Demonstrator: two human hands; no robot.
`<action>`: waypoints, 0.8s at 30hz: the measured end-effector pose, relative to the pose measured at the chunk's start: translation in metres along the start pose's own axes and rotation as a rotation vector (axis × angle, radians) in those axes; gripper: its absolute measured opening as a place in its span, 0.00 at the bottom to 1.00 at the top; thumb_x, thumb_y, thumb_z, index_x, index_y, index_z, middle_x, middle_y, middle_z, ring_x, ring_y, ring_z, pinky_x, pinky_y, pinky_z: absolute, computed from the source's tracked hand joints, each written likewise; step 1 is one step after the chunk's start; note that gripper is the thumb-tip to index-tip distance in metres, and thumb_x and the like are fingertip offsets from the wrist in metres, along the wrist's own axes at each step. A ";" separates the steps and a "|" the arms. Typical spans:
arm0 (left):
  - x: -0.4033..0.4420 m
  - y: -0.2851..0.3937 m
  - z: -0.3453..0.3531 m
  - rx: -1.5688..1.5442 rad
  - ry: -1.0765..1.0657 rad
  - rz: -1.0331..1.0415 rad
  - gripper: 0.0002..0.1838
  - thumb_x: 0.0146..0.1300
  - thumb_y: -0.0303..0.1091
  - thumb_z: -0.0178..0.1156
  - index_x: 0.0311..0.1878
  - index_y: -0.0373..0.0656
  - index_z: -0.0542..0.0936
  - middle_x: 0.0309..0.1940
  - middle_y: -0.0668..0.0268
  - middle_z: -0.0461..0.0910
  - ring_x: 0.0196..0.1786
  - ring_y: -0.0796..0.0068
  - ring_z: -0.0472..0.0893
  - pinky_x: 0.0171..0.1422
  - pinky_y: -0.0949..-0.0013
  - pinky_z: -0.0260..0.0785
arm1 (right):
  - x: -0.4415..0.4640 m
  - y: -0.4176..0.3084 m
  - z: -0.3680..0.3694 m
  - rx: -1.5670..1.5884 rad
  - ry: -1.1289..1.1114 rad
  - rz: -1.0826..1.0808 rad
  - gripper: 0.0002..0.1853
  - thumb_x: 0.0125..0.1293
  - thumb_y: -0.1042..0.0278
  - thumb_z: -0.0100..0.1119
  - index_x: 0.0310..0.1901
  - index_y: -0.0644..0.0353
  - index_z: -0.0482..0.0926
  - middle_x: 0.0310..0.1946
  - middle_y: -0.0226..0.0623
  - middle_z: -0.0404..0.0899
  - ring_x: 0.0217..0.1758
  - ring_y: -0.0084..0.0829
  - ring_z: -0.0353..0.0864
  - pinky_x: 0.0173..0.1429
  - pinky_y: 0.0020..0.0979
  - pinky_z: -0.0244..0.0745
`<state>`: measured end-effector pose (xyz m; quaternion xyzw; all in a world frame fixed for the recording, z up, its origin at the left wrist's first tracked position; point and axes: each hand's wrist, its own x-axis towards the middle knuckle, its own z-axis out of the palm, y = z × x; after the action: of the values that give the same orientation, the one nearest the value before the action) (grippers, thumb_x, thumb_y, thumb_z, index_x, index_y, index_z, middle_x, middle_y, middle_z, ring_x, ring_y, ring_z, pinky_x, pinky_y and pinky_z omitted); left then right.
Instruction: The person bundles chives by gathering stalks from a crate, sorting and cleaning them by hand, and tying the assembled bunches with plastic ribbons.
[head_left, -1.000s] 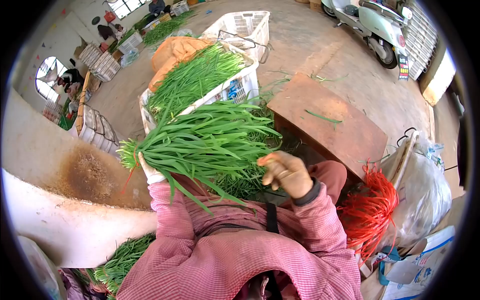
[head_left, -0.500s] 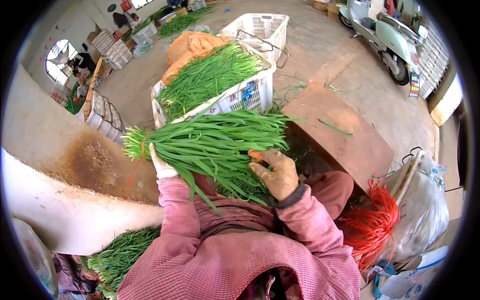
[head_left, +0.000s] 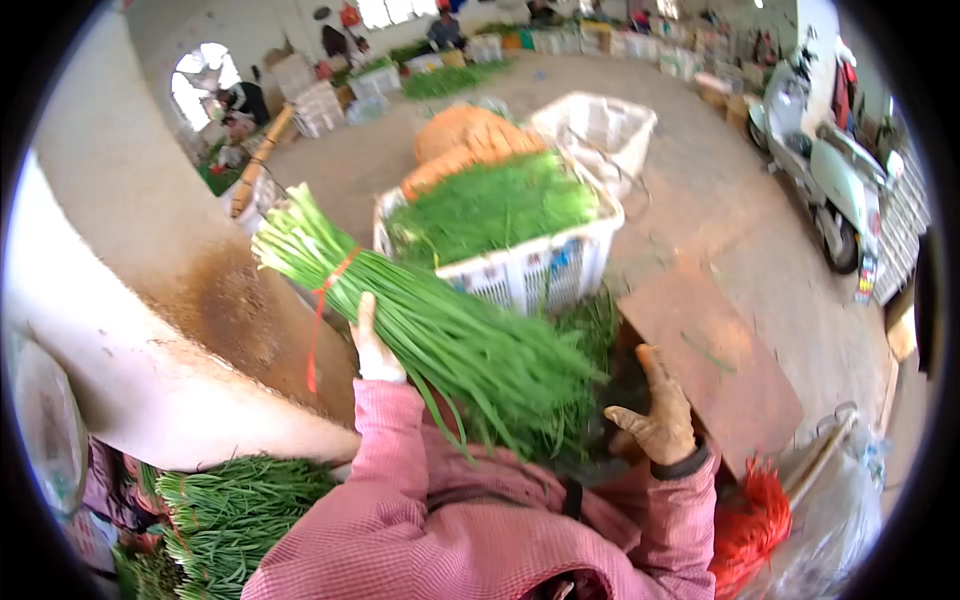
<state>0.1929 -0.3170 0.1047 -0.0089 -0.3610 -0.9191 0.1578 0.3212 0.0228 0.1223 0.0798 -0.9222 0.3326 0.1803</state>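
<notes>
A long bunch of green garlic chives (head_left: 450,335) lies across my lap area, tilted with its pale cut stems raised to the upper left. A red tie (head_left: 338,275) binds it near the stems, one loose end hanging down. My left hand (head_left: 372,345), in a white glove, grips the bunch just below the tie, its fingers mostly hidden underneath. To the right of the leaf tips, my right hand (head_left: 660,410) is apart from the bunch, thumb and fingers spread, with an orange covering on one finger.
Ahead stands a white crate (head_left: 530,275) of loose chives with an orange sack (head_left: 465,140); another white crate (head_left: 600,125) is behind. A brown board (head_left: 710,350) lies right, near red ties (head_left: 755,530). Tied bunches (head_left: 235,510) sit lower left. A scooter (head_left: 830,190) is parked far right.
My right hand has left the leaves and moved right and down, opening. The bunch has tilted, stem end up, leaf tips lower. The view has shifted too.
</notes>
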 end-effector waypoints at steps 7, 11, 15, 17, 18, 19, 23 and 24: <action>-0.002 0.111 0.110 0.736 -0.347 0.418 0.41 0.33 0.24 0.71 0.54 0.37 0.61 0.45 0.64 0.71 0.47 0.75 0.71 0.54 0.70 0.63 | 0.106 -0.095 0.019 0.575 -0.001 -0.398 0.53 0.40 0.57 0.70 0.62 0.67 0.45 0.62 0.51 0.50 0.66 0.40 0.47 0.67 0.34 0.42; -0.017 0.169 0.153 1.054 -0.651 0.241 0.42 0.32 0.30 0.73 0.53 0.35 0.62 0.45 0.64 0.71 0.48 0.76 0.70 0.55 0.71 0.62 | 0.132 -0.149 0.082 1.238 -0.245 -0.427 0.52 0.41 0.52 0.68 0.62 0.63 0.45 0.61 0.49 0.51 0.65 0.40 0.49 0.67 0.34 0.43; -0.051 0.164 0.128 1.489 -0.763 -0.013 0.43 0.33 0.36 0.74 0.54 0.34 0.61 0.44 0.65 0.71 0.48 0.76 0.69 0.55 0.73 0.60 | 0.116 -0.152 0.124 2.310 -0.522 -0.086 0.44 0.43 0.48 0.65 0.59 0.57 0.55 0.57 0.38 0.61 0.61 0.34 0.59 0.63 0.35 0.56; -0.049 0.133 0.055 1.298 -0.704 -0.331 0.41 0.34 0.36 0.73 0.54 0.35 0.64 0.46 0.65 0.71 0.49 0.77 0.68 0.55 0.73 0.60 | 0.093 -0.127 0.155 2.323 -0.452 -0.039 0.37 0.47 0.48 0.61 0.57 0.56 0.60 0.53 0.31 0.66 0.56 0.29 0.64 0.59 0.34 0.63; -0.059 0.121 0.042 1.234 -0.610 -0.544 0.41 0.35 0.35 0.73 0.54 0.36 0.63 0.47 0.65 0.70 0.50 0.77 0.68 0.55 0.73 0.59 | 0.078 -0.112 0.174 2.345 -0.460 0.194 0.36 0.49 0.48 0.59 0.57 0.56 0.59 0.53 0.32 0.66 0.56 0.30 0.65 0.59 0.34 0.63; -0.070 0.110 0.030 1.162 -0.508 -0.755 0.41 0.36 0.34 0.72 0.55 0.36 0.62 0.48 0.65 0.70 0.51 0.77 0.67 0.56 0.73 0.59 | 0.060 -0.102 0.186 2.355 -0.465 0.435 0.35 0.52 0.48 0.57 0.57 0.56 0.59 0.53 0.33 0.66 0.56 0.31 0.65 0.59 0.35 0.64; -0.106 0.053 -0.069 1.081 -0.420 -0.698 0.40 0.39 0.28 0.69 0.58 0.40 0.61 0.49 0.66 0.69 0.52 0.75 0.67 0.57 0.71 0.59 | 0.027 -0.034 0.229 1.955 -0.270 0.575 0.27 0.61 0.54 0.49 0.58 0.59 0.59 0.53 0.37 0.66 0.55 0.31 0.66 0.58 0.31 0.63; -0.108 0.053 -0.065 0.990 -0.403 -0.724 0.38 0.41 0.26 0.67 0.58 0.40 0.61 0.50 0.64 0.69 0.52 0.74 0.68 0.57 0.70 0.60 | 0.024 -0.024 0.221 1.701 -0.074 0.535 0.26 0.61 0.58 0.49 0.58 0.60 0.59 0.53 0.37 0.66 0.55 0.31 0.66 0.58 0.31 0.62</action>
<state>0.3176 -0.3659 0.0774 0.0148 -0.7449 -0.6192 -0.2479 0.2435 -0.1382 -0.0117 -0.0207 -0.3564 0.9326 -0.0533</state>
